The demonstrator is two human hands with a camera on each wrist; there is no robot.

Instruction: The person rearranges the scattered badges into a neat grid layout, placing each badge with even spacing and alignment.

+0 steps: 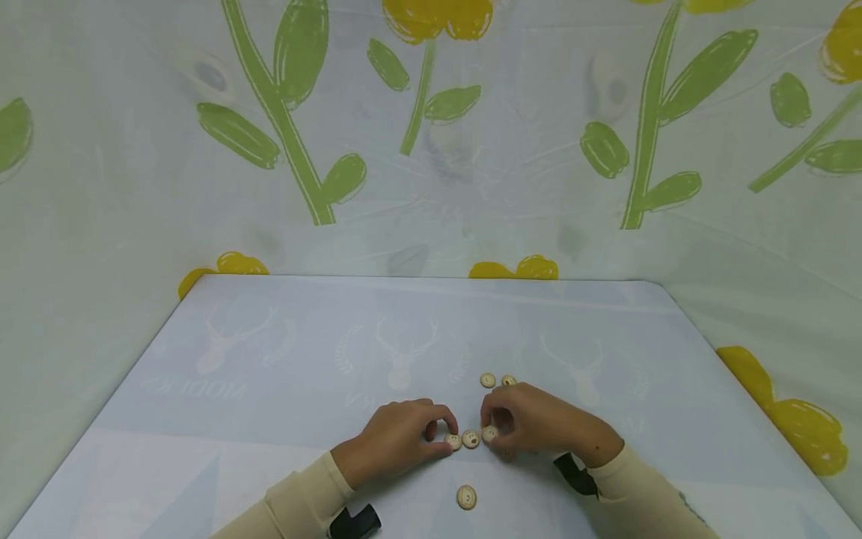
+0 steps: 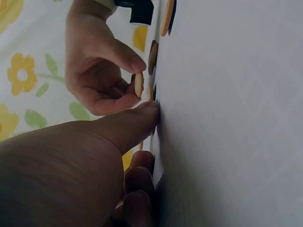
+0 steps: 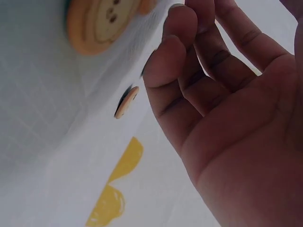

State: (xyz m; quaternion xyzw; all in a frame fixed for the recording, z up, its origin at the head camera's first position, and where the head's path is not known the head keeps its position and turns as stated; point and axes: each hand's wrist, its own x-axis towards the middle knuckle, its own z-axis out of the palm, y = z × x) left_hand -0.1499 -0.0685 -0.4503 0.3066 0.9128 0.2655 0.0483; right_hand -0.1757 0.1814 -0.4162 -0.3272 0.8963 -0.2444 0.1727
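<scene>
My left hand (image 1: 404,438) lies low over the table and pinches a round wooden button (image 1: 453,442) between thumb and forefinger. Close beside it on the tabletop sits a second wooden button (image 1: 471,439). From the other side my right hand (image 1: 542,423) pinches a third button (image 1: 489,433). In the left wrist view that button (image 2: 138,84) stands on edge between the right thumb and finger, just off the table surface. My left thumb (image 2: 135,118) presses near the tabletop there. The right wrist view shows the curled fingers (image 3: 165,61) of my right hand, their tips partly cut off.
Two more buttons, one at left (image 1: 488,380) and one at right (image 1: 509,380), lie beyond my right hand. Another button (image 1: 467,497) lies nearer to me. The pale table (image 1: 269,404) meets a flower-printed curtain (image 1: 512,187) at its far edge. A black strap piece (image 1: 575,475) hangs under my right wrist.
</scene>
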